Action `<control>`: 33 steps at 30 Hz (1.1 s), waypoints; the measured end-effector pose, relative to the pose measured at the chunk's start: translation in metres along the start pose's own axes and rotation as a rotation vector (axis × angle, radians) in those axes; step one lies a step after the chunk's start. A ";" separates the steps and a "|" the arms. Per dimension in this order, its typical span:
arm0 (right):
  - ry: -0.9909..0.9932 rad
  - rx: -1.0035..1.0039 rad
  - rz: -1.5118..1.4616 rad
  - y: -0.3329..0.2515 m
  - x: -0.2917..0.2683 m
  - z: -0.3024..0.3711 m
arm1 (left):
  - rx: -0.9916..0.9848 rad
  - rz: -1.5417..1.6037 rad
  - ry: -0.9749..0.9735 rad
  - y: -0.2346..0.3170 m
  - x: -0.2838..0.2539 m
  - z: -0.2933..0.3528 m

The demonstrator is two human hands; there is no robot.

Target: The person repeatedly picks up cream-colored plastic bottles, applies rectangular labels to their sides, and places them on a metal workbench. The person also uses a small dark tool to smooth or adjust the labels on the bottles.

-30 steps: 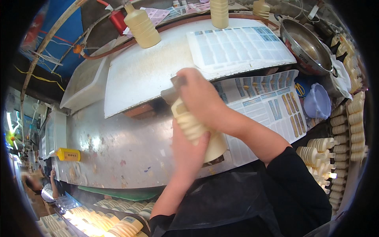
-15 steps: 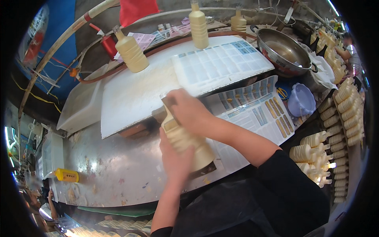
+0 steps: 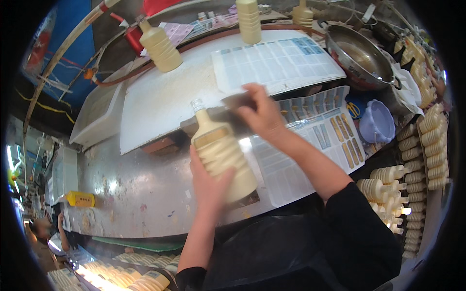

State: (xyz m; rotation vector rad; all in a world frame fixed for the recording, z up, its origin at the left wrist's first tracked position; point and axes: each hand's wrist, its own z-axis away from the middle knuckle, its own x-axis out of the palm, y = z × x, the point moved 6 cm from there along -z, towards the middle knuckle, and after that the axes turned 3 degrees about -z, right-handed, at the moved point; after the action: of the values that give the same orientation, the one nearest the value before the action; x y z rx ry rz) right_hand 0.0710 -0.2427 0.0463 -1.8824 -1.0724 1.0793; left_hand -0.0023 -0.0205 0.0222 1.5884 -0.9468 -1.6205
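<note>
A cream bottle (image 3: 230, 162) with a ribbed body and a clear threaded neck leans over the metal table, tilted up and to the left. My left hand (image 3: 208, 186) is wrapped round its lower body. On its shoulder lies a gold-brown label strip (image 3: 211, 137). To the right of the neck, apart from the bottle, my right hand (image 3: 264, 114) pinches a thin grey-brown flat piece (image 3: 239, 100), smeared by motion. Under my right forearm lies a sheet of decals (image 3: 310, 140) with gold strips and blue-grey pictures.
Ahead is a raised white board (image 3: 160, 106) bearing another decal sheet (image 3: 272, 63) and cream bottles (image 3: 162, 51). A metal pan (image 3: 359, 56) and lilac bucket (image 3: 377, 121) stand right. A yellow bottle (image 3: 80, 199) lies left. Bottles (image 3: 386, 189) are racked at right; a person (image 3: 60, 237) is lower left.
My right hand has moved off the bottle, up and to the right, with the flat piece. The bottle's neck and gold strip now show. The whole view has shifted slightly.
</note>
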 end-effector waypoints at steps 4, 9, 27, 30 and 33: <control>0.072 0.153 -0.305 0.024 -0.076 -0.023 | -0.103 0.258 -0.025 -0.018 0.005 0.005; 0.146 0.348 -0.293 0.069 -0.189 -0.029 | -0.105 0.316 -0.028 -0.013 0.005 0.014; -0.317 0.209 0.923 0.065 -0.120 0.110 | 0.048 0.103 0.021 -0.009 0.008 0.039; -0.074 -0.058 0.861 0.067 -0.146 0.084 | 0.027 0.093 0.023 -0.002 0.010 0.041; -0.096 -0.217 0.855 0.071 -0.133 0.056 | 0.057 0.091 0.041 -0.004 0.010 0.040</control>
State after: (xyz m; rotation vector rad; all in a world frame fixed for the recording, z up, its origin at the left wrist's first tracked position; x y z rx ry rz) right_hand 0.0021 -0.3817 0.0044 -2.5769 -0.4061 1.5621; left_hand -0.0421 -0.0249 0.0133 1.5875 -1.0366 -1.5059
